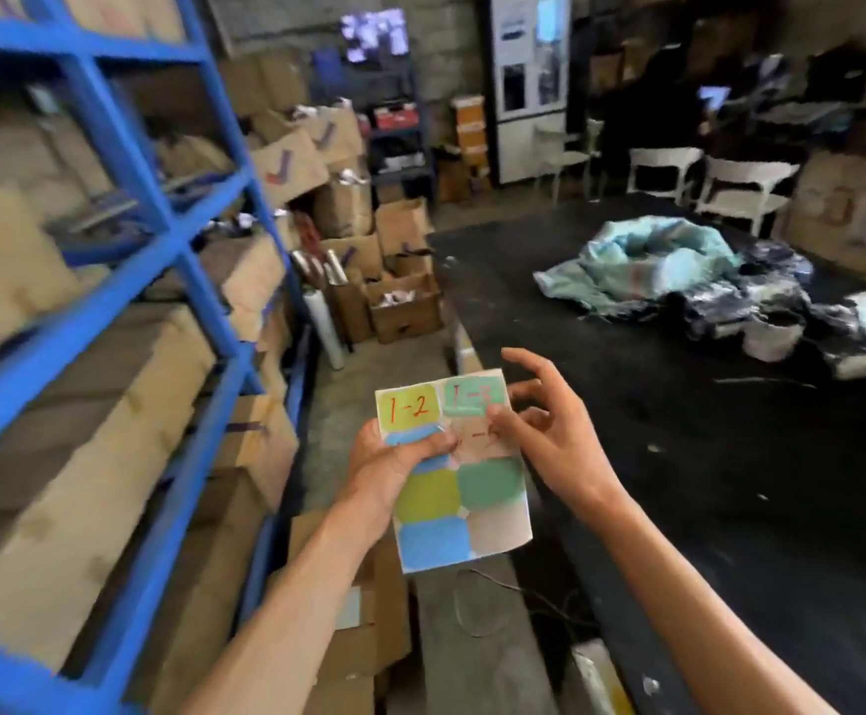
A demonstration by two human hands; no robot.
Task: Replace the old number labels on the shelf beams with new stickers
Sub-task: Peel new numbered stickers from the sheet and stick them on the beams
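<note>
A: Which step are you doing?

B: You are peeling a sticker: left hand point(394, 464) gripping the sheet point(454, 467) right of the shelf point(162, 240), right hand point(544, 430) pinching the green sticker point(472, 397). Next, probably lifting its edge cleanly.

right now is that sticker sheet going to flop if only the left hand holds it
Probably somewhat: the sticker sheet looks thin, and its lower end hangs unsupported below the left hand. It seems very light. The right hand, pinching near the green sticker, likely steadies it.

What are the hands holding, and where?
The left hand grips the sticker sheet at its left edge. The right hand pinches the green sticker near the top.
</note>
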